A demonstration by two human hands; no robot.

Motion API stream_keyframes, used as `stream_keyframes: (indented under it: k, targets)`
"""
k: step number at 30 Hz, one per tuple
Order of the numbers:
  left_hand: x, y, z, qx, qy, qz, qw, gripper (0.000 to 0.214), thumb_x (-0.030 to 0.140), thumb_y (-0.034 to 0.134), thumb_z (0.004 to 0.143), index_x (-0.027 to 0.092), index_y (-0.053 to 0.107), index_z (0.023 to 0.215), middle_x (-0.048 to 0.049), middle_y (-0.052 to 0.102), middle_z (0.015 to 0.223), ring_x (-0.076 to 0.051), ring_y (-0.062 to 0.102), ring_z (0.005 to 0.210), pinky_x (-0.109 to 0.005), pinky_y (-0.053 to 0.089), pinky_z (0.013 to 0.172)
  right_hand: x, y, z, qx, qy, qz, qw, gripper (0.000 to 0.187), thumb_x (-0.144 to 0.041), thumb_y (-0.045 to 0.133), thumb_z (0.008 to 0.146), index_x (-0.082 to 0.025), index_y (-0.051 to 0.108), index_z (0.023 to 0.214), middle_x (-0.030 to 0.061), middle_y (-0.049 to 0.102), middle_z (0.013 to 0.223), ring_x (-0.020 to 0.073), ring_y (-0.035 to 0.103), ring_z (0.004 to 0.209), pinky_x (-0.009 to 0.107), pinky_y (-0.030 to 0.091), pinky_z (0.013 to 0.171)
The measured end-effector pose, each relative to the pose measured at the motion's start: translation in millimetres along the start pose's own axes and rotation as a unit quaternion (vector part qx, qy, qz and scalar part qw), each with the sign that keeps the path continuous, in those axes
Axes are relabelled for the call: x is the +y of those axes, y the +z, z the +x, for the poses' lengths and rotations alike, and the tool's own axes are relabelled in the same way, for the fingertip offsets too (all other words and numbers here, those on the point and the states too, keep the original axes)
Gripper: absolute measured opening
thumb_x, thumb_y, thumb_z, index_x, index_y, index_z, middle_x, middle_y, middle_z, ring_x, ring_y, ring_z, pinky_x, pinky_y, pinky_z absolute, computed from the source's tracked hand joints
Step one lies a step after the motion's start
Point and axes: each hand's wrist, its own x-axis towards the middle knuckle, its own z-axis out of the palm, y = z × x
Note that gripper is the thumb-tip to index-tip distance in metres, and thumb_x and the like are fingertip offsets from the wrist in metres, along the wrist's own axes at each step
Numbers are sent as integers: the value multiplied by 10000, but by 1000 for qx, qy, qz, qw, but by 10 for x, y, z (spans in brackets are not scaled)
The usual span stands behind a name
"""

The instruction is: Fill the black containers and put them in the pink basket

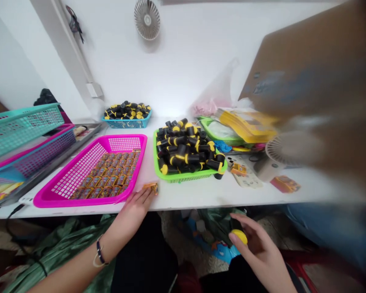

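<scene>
The right hand's (pixel 258 244) thumb and fingers grasp a short black cylinder with a yellow cap (pixel 239 236), held just off the near edge of the white table (pixel 183 200), lower than its top. The left hand (pixel 137 203) lies over that same edge, fingers straight and together upon a small, glossy orange piece (pixel 155 188); whether they grip it I cannot tell. Around the fingertips the smooth tabletop is bare, with a narrow open lane running far between two baskets and a wider strip along the near edge to the right. Left of the lane, close to the left wrist, the pink basket (pixel 79 202), of meshed plastic, holds rows of small shiny orange-brown pieces (pixel 110 177), its left part unfilled. Right of the lane, the lime green basket (pixel 183 178) is heaped with black-and-yellow cylinders (pixel 183 150), one against its near right corner outside. Farther off, a blue basket (pixel 128 123) bears more of them. On the right stand a pale round fan (pixel 276 150) and an orange box (pixel 285 184), before a large, blurred cardboard sheet or box (pixel 299 57).
</scene>
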Motion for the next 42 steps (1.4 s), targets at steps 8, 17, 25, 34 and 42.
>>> stream_keyframes:
  k: [8, 17, 25, 34, 42]
  targets:
    - [100, -245, 101, 5, 12, -60, 998, 436, -9, 402, 924, 106, 720, 1200, -170, 765, 1237, -290, 732, 1154, -454, 593, 1023, -81, -125, -274, 45, 93, 55, 993, 294, -307, 781, 834, -294, 737, 1125, 45, 818, 1108, 173, 797, 984, 153, 599, 869]
    - [467, -454, -9, 135, -82, -197, 967, 204, 190, 533, 986, 185, 682, 1125, -99, 803, 1061, -212, 792, 918, -298, 650, 807, -194, -76, -383, 70, 215, 108, 968, 244, -460, 753, 871, -273, 798, 1021, 112, 774, 1221, 272, 739, 1138, 309, 655, 864]
    - [1373, -390, 59, 93, -83, -655, 746, 102, 102, 849, 695, 168, 775, 670, -58, 776, 738, -153, 749, 653, -206, 617, 604, -858, 63, -182, -25, 200, 352, 914, 363, -298, 842, 823, -357, 714, 1157, 63, 653, 1327, 228, 781, 909, 310, 680, 645]
    - [1476, -368, -130, 106, -135, -672, 721, 210, 206, 846, 808, 195, 793, 1011, -12, 824, 709, -174, 778, 543, -204, 657, 557, -1220, 119, 53, -27, 109, 343, 933, 382, -256, 816, 865, -362, 724, 1220, 8, 725, 1028, 164, 756, 899, 270, 640, 785]
    - [1433, -474, -132, 96, -13, -550, 829, 495, 97, 634, 903, 217, 658, 1383, 71, 791, 624, -97, 737, 502, -118, 604, 578, -1307, 198, 91, 5, 122, 332, 935, 266, -398, 783, 891, -340, 746, 1148, 10, 780, 980, 153, 722, 874, 246, 598, 773]
